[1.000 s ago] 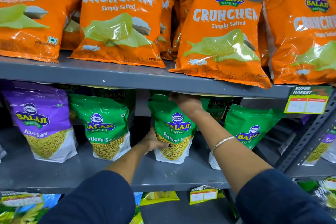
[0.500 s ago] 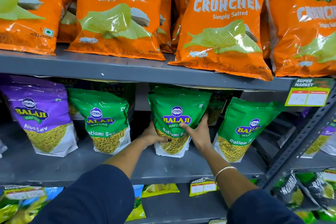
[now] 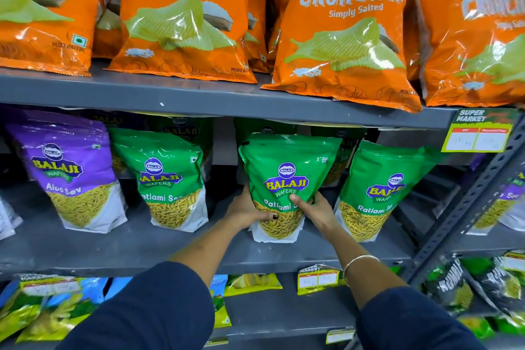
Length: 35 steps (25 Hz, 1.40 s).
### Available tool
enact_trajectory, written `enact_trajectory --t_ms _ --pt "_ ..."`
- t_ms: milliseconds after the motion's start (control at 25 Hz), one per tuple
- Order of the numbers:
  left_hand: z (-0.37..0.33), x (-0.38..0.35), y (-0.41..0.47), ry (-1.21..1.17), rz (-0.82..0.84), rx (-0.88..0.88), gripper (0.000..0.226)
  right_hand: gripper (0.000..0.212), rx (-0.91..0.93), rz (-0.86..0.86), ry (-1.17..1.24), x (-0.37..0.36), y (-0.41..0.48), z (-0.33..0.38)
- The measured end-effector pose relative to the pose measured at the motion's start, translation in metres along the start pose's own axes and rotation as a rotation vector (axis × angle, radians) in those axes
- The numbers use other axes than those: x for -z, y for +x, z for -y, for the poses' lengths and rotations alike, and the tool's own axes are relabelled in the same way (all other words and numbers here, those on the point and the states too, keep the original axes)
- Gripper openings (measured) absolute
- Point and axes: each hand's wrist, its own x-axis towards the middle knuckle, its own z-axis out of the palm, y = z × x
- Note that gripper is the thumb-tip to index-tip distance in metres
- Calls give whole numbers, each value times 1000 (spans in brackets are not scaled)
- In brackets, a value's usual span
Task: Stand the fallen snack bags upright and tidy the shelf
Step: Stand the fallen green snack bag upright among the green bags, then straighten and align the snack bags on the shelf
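Observation:
A green Ratlami Sev bag (image 3: pixel 284 170) stands upright in the middle of the grey middle shelf (image 3: pixel 113 250). My left hand (image 3: pixel 247 209) grips its lower left side, thumb across the front. My right hand (image 3: pixel 315 209) holds its lower right side, thumb pressed on the label. Two more green Ratlami Sev bags stand upright, one to the left (image 3: pixel 167 179) and one to the right (image 3: pixel 377 187). A purple Aloo Sev bag (image 3: pixel 68 170) stands at the far left. More green bags sit behind in shadow.
Orange Crunchem wafer bags (image 3: pixel 181 17) line the upper shelf, their bottoms overhanging its front edge. A price tag (image 3: pixel 480 133) hangs at the right by the slotted upright post (image 3: pixel 466 207). Mixed snack packs (image 3: pixel 42 310) fill the lower shelf.
My right hand came down from the bag's top to its lower right side. The bag now stands straighter between both hands, and the view has moved closer.

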Motion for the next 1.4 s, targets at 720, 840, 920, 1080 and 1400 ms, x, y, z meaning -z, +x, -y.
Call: enact_trajectory --t_ms 720,840,920,1080,1400 --pt "114 190 -47 1 -112 274 79 78 67 436 61 -193 7 85" --pt "116 180 -32 -240 -66 152 87 98 42 338 105 -210 14 82" --pt "124 176 -28 -267 -100 145 85 92 67 290 97 -208 8 81" --pt "133 172 -34 -126 -95 155 100 67 36 323 106 -192 -17 86" --pt "108 161 -60 -267 -55 114 106 48 462 55 -639 -151 -35 220"
